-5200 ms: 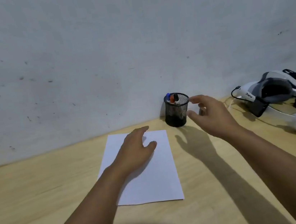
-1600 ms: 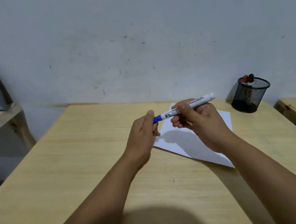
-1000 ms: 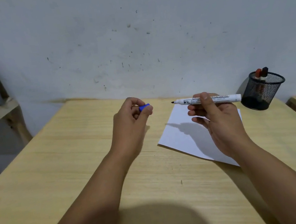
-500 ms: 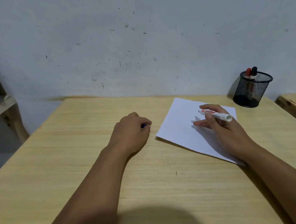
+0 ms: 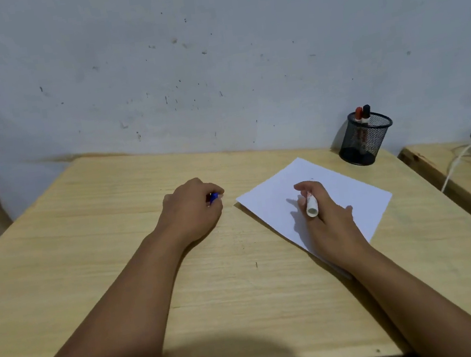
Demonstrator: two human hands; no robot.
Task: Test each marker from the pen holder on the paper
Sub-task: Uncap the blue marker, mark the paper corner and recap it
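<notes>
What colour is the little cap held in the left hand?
Blue. The cap peeks out between the left hand's curled fingers, seen in the head view.

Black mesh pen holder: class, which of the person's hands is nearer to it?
Right. The right hand rests on the white paper sheet, below-left of the black mesh pen holder; the left hand lies farther left.

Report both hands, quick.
Left hand: closed on the blue cap.
Right hand: holding the marker over the paper.
</notes>
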